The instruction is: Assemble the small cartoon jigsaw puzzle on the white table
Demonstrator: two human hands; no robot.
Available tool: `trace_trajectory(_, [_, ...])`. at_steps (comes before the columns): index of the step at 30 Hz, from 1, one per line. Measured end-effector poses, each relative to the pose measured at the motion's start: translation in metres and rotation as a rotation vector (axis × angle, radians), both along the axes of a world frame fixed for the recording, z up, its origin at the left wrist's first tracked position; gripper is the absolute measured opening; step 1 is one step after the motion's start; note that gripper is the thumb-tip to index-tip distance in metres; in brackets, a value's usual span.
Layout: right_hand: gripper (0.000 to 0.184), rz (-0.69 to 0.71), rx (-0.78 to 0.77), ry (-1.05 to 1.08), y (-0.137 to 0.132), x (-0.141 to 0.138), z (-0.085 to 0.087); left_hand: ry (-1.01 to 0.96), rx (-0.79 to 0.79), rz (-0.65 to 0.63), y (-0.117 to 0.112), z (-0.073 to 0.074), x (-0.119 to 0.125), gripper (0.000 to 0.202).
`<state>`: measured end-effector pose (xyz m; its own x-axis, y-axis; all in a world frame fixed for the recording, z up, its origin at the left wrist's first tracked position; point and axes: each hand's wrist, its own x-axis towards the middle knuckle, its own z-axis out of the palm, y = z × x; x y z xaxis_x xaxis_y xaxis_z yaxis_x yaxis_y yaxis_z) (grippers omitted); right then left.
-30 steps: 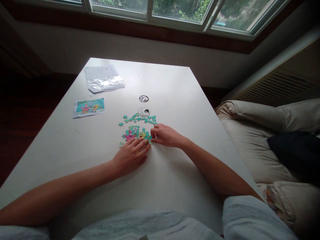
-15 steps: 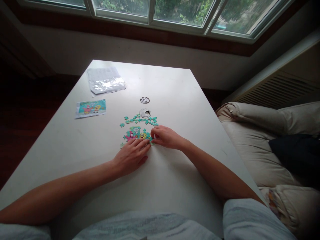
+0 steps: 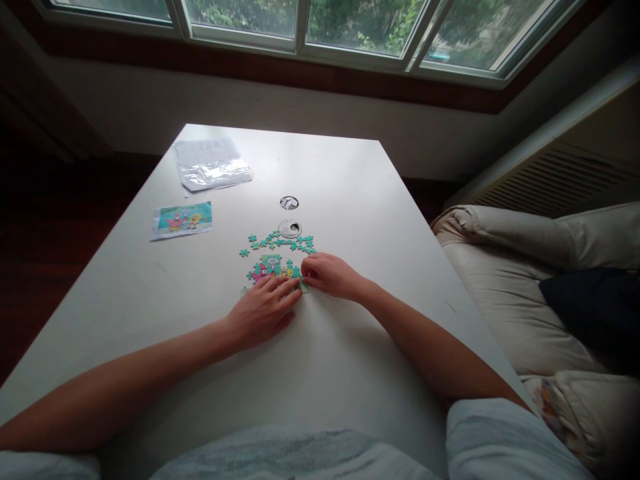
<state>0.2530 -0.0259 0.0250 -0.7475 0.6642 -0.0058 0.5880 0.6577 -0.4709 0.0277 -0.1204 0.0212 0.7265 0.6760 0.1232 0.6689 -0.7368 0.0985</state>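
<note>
A partly joined jigsaw puzzle with cartoon figures lies on the white table, its lower edge hidden by my fingers. My left hand rests flat over that lower edge, fingers stretched out. At the puzzle's right side is my right hand, its fingers curled and pressed together against the pieces at the edge. Whatever is between those fingertips is too small to make out. Loose green puzzle pieces are scattered in a band just beyond the puzzle.
A small printed picture of the same cartoon lies to the left. Behind it is a clear plastic bag with papers. Two round openings are in the middle of the table. A pale sofa stands at the right.
The right hand's fingertips have shifted very slightly at the puzzle's right edge. My left hand stays in place, and the view has tilted a little.
</note>
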Motion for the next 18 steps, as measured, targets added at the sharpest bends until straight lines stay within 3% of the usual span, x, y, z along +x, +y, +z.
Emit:
trace_trajectory(6, [0.006, -0.062, -0.057, 0.148, 0.009, 0.004, -0.009, 0.035, 0.013, -0.008, 0.001, 0.001, -0.001, 0.044])
trace_trajectory(13, [0.015, -0.408, 0.032, 0.348, 0.028, 0.015, -0.016, 0.047, -0.021, -0.020, 0.000, 0.005, -0.002, 0.046])
trace_trajectory(18, [0.013, -0.404, 0.106, 0.312, 0.036, 0.018, -0.026, 0.039, -0.041, -0.009, -0.002, 0.007, 0.001, 0.050])
